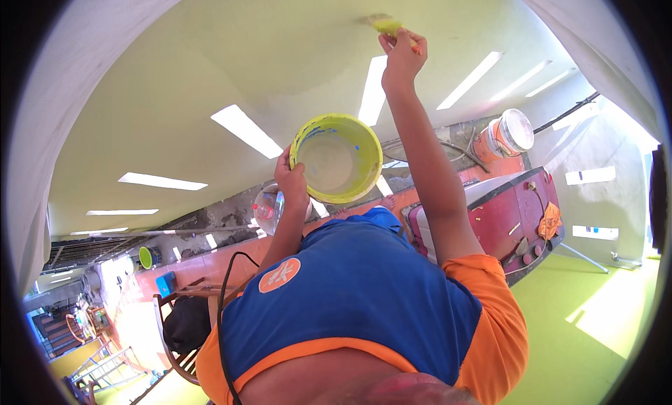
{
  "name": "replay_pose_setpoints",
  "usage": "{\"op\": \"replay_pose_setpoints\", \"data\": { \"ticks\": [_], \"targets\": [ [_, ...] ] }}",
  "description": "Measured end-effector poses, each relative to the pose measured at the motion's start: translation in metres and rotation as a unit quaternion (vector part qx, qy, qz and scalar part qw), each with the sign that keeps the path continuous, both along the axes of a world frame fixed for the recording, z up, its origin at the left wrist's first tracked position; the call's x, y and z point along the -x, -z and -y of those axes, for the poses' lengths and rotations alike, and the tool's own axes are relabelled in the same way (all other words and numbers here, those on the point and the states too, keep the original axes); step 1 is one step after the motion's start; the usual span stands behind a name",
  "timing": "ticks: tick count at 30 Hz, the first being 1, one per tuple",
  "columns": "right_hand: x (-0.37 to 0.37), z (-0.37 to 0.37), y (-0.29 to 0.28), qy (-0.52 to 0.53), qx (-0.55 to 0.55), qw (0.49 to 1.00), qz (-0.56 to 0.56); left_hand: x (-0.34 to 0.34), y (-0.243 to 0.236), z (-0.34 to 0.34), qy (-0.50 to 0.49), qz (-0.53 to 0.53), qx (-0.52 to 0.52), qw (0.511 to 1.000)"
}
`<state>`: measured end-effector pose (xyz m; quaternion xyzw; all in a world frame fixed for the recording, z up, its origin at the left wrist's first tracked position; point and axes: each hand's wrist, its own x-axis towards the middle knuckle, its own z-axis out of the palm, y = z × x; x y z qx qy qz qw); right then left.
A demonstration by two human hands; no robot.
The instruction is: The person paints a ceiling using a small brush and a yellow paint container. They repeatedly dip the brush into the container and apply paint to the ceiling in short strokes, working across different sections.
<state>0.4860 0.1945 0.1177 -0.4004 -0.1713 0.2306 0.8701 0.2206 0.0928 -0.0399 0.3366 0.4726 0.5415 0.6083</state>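
My left hand point(291, 177) grips the left rim of a yellow-green bucket point(375, 153), its thumb over the edge. Pale paint point(327, 164) lies inside, with blue smears on the bucket's inner wall. Raised high, my right hand point(404, 59) is closed on the handle of a paintbrush point(386, 26). The brush head is coated yellow-green and its bristles are against or very close to the pale green wall point(280, 48); exact contact is hard to tell. A darker patch shows on the wall between the brush and the bucket.
A large paint-stained bucket point(501, 136) stands at the wall's foot on the right, by a hose. A dark red table or cabinet point(511, 219) is near my right side. Behind the left arm are clear plastic bottles point(264, 210); a wooden chair point(162, 314) stands left.
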Motion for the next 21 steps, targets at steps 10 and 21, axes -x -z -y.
{"op": "replay_pose_setpoints", "data": {
  "ticks": [10, 21],
  "targets": [
    [0.002, -0.017, -0.103, -0.012, -0.169, 0.981, 0.096, 0.002, 0.0, 0.001, 0.006, 0.016, -0.001, 1.0],
    [0.038, 0.005, 0.071, 0.013, 0.155, 0.985, -0.068, 0.002, 0.002, -0.003, -0.002, 0.014, -0.008, 1.0]
  ]
}}
